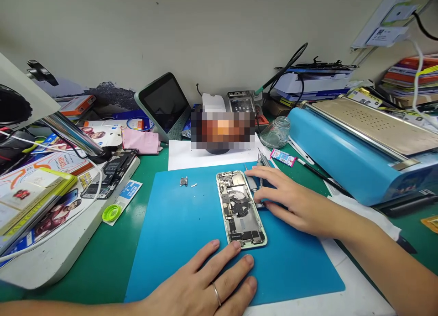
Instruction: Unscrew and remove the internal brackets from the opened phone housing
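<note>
An opened smartphone (244,220) with its circuit board and parts exposed lies on a blue mat (178,243). My left hand (212,279), with a ring on one finger, rests flat and open on the mat, fingertips at the phone's lower end. My right hand (284,195) is at the phone's right edge, its fingers spread and bent over grey screwdrivers (252,182); I see no firm grip on them. Left of the phone, a small dark component (184,181) and a tiny light-coloured piece (194,185) lie on the mat.
A microscope stand base (68,247) carries another opened phone (112,174) and battery boxes at left. Behind the mat are a tilted screen device (164,106), a blurred-out patch and a glass jar (276,132). A blue machine (342,151) stands at right.
</note>
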`<state>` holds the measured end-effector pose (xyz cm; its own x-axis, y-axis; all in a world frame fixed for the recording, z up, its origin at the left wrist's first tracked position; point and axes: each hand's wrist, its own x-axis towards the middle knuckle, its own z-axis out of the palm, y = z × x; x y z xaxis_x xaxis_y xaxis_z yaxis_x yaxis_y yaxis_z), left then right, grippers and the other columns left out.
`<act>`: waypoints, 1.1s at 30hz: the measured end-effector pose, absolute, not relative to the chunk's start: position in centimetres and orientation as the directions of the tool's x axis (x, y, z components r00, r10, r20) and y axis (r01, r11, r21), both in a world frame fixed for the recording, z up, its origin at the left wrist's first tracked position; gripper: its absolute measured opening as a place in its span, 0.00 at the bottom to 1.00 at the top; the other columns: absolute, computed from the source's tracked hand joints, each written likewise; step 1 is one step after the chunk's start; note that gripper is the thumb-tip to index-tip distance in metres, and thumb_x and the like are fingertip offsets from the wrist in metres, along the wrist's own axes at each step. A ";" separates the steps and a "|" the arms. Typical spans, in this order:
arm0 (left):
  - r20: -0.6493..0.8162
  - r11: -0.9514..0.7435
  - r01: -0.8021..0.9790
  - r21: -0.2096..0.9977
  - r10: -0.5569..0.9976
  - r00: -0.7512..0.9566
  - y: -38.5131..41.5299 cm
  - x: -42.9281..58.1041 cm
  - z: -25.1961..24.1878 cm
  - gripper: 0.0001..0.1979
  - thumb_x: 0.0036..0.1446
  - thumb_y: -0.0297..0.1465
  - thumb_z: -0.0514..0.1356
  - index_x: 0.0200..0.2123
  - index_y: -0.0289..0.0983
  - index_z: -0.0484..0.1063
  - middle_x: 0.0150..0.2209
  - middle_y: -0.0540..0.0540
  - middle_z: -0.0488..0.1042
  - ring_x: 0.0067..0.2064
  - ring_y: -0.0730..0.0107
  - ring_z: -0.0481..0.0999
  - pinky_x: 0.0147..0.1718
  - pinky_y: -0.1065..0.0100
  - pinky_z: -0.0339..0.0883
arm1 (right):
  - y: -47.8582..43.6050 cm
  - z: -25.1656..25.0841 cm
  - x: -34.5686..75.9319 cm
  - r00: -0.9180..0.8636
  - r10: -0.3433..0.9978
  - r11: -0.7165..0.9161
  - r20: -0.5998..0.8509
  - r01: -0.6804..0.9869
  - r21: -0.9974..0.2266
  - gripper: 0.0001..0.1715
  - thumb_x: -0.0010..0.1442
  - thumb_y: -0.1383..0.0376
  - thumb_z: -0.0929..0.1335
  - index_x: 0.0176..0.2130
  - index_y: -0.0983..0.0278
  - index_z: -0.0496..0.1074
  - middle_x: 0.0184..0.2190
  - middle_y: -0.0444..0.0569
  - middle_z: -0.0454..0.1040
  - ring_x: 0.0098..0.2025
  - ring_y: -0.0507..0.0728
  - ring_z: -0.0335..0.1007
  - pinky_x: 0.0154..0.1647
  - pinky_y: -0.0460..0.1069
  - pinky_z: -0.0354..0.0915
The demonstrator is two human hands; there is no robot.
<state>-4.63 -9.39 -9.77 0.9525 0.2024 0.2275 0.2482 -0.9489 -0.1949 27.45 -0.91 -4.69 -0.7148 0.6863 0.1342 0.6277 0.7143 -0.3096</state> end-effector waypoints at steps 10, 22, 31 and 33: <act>0.225 -0.952 0.252 -0.175 0.211 0.951 -9.5 -4.6 -9.9 0.27 0.78 0.37 0.53 0.75 0.38 0.59 0.77 0.40 0.54 0.77 0.44 0.52 0.71 0.50 0.57 | -1.0 -5.4 27.6 -0.693 0.697 0.716 0.182 0.662 -0.221 0.13 0.74 0.67 0.62 0.48 0.56 0.75 0.72 0.57 0.62 0.75 0.72 0.56 0.66 0.74 0.68; 0.225 -0.954 0.255 -0.157 0.217 0.950 -9.5 -4.6 -9.6 0.27 0.80 0.39 0.49 0.75 0.37 0.58 0.77 0.40 0.55 0.76 0.44 0.54 0.69 0.50 0.60 | -0.4 -5.3 27.5 -0.424 0.755 0.651 0.501 0.582 -0.487 0.07 0.71 0.69 0.67 0.45 0.57 0.73 0.52 0.50 0.83 0.55 0.61 0.82 0.50 0.54 0.79; 0.247 -0.953 0.263 -0.150 0.222 0.943 -9.6 -4.4 -9.8 0.26 0.80 0.37 0.49 0.76 0.38 0.58 0.77 0.41 0.54 0.77 0.44 0.52 0.70 0.49 0.58 | -1.6 -5.4 26.1 -0.321 0.694 0.666 0.645 0.627 -0.404 0.22 0.70 0.70 0.71 0.60 0.56 0.69 0.45 0.45 0.87 0.49 0.57 0.86 0.54 0.50 0.79; 0.255 -0.953 0.266 -0.147 0.224 0.941 -9.7 -4.4 -9.8 0.27 0.79 0.39 0.51 0.75 0.38 0.59 0.77 0.41 0.55 0.76 0.44 0.53 0.70 0.49 0.56 | -1.7 -5.5 26.0 -0.325 0.687 0.672 0.650 0.624 -0.398 0.21 0.70 0.69 0.71 0.59 0.57 0.69 0.44 0.45 0.87 0.48 0.57 0.87 0.53 0.50 0.80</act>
<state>-4.42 -9.67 -9.76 0.9408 0.2236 0.2546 0.2661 -0.9528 -0.1465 26.03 -1.67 -5.49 -0.3253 0.6871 0.6497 0.6243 0.6721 -0.3981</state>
